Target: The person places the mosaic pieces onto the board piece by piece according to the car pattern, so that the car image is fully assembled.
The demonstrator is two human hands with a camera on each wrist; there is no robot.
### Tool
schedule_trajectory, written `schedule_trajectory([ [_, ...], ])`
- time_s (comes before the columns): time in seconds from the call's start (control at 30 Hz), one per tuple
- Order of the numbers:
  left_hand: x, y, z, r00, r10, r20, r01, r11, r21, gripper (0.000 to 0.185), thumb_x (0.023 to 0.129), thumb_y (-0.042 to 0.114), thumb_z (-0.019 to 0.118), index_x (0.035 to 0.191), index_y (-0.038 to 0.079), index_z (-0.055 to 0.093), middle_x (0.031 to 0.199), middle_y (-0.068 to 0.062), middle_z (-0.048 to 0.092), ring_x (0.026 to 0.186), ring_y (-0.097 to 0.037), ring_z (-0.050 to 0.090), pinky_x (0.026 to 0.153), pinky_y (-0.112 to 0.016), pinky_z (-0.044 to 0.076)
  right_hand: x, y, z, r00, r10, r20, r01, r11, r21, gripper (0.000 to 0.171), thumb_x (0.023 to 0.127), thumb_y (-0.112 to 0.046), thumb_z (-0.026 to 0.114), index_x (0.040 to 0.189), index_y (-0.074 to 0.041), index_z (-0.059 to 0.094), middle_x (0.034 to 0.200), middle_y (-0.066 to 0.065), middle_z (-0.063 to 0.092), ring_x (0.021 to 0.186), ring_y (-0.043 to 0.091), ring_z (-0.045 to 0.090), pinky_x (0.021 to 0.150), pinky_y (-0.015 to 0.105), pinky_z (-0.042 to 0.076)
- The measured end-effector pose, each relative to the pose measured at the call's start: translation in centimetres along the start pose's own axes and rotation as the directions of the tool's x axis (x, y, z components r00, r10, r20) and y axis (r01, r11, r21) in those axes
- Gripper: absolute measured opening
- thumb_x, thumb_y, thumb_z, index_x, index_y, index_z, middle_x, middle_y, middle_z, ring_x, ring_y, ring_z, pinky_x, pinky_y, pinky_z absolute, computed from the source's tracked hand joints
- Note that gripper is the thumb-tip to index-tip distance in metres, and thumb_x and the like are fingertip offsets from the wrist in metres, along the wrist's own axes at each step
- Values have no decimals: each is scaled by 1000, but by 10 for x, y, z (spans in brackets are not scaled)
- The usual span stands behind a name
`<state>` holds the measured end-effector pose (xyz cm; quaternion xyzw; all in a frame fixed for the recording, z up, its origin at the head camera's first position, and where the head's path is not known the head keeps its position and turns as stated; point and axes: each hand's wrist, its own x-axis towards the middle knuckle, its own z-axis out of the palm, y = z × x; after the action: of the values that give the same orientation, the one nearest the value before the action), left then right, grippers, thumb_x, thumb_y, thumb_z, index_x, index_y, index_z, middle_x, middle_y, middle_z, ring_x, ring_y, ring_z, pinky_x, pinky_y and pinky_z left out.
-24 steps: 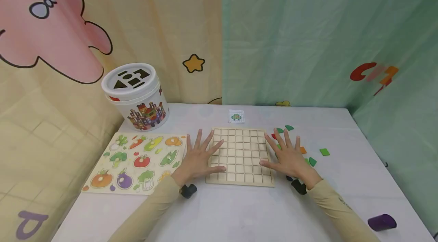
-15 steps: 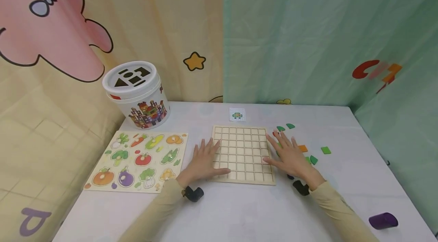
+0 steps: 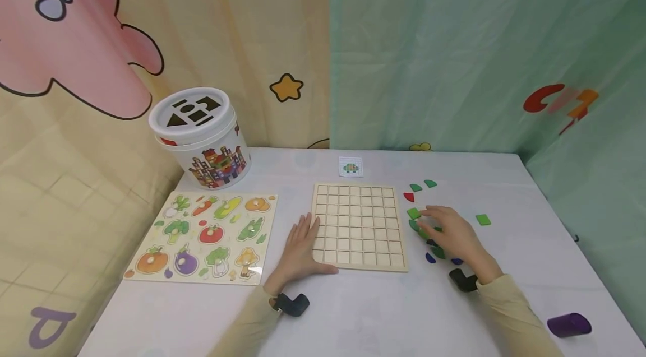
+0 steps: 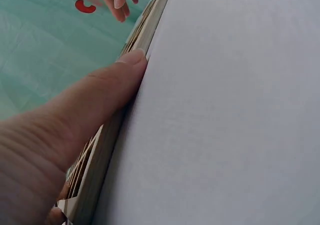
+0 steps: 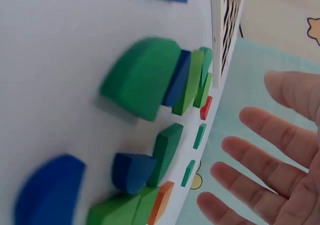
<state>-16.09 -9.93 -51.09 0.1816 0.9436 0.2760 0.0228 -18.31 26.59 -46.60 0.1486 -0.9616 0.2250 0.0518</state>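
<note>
White table [image 3: 353,312], hands [image 3: 303,247] bracketing grid board [image 3: 359,226]

left hand [image 3: 301,249] flat, right hand [image 3: 452,235] hovering, fingers [image 5: 280,142] spread

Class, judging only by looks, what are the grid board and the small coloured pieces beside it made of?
Grid board: pale unpainted wood, probably; matt, thin layered edge showing at the left hand. Coloured pieces: thick, smooth, solid-coloured blocks under the right hand; painted wood or plastic, hard to tell.

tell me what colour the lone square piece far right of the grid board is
Green: the square piece shows best in the head view.
</note>
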Motion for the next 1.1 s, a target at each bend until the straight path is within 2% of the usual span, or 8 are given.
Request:
schedule_trajectory([
  [0.2,-2,0,7,998,8,-64,-3,998,67,126,56,72,74,149,2,25,155,-19,12,142,-32,5,114,-43,2,16,8,-8,998,60,0,-60,998,-3,31,92,-21,64,112,3,67,115,25,61,105,43,56,85,58,46],
  [0.3,-3,1,7,996,14,-83,-7,997,79,125,57,72,74,149,2,26,155,-19,13,142,-32,6,114,-43,3,31,14,-10,993,109,35,-110,994,9,31,93,-21,62,111,3,67,114,25,61,101,42,58,83,57,47],
  [0.5,-2,-4,9,997,25,-79,-15,992,129,126,59,77,68,151,4,22,156,-17,11,143,-29,4,114,-41,1,63,25,-11,975,207,82,-209,978,20,32,95,-23,60,111,4,66,108,25,63,90,36,59,73,49,51],
  [0.67,-3,-5,11,997,28,-69,-19,992,128,125,60,77,67,151,5,21,156,-16,10,143,-27,2,114,-40,0,81,26,-10,954,277,114,-281,960,17,37,93,-25,60,114,6,62,108,25,62,90,36,58,76,49,49],
  [0.87,-4,-5,13,998,32,-61,-24,991,134,123,62,77,66,151,5,21,156,-16,10,143,-26,1,114,-40,0,95,22,-7,925,361,118,-359,933,-39,37,89,-31,64,107,2,64,99,20,64,84,34,57,67,45,46],
  [1.1,-2,-7,13,996,51,-77,-40,990,136,122,62,79,64,151,8,21,156,-16,10,143,-27,1,114,-40,0,103,25,-2,905,412,107,-411,911,-26,33,88,-30,65,103,-1,61,90,15,63,82,33,56,63,43,44],
])
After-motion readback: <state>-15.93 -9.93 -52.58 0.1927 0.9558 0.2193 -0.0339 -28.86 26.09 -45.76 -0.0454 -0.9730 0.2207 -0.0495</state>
